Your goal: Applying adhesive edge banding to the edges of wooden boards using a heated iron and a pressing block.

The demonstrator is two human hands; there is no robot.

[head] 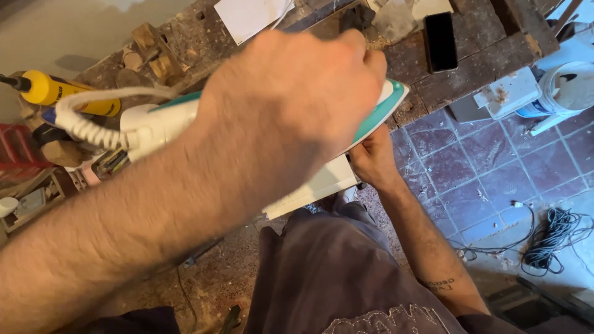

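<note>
Over the workbench [482, 55], left hand [291, 93] is clenched around the handle of a white-and-teal iron [380, 108], its long axis running from 8 o'clock to 2 o'clock. Just below, at 5 o'clock, right hand [371, 158] curls its fingers on the white board [312, 188] under the iron.

Left hand [291, 93] wraps the handle on top of the clothes iron [377, 114]; iron sits over a flat board [315, 188]. Right hand [371, 158] under the iron's tip, at the board's right end. Coiled cord [86, 124] runs off the iron's rear, to the left. Tube with nozzle [59, 93] behind the cord. Phone [440, 40] on the workbench [489, 55], beyond the iron. Bucket [572, 86] far right. Loose cable [554, 238] on the floor, lower right.
</note>
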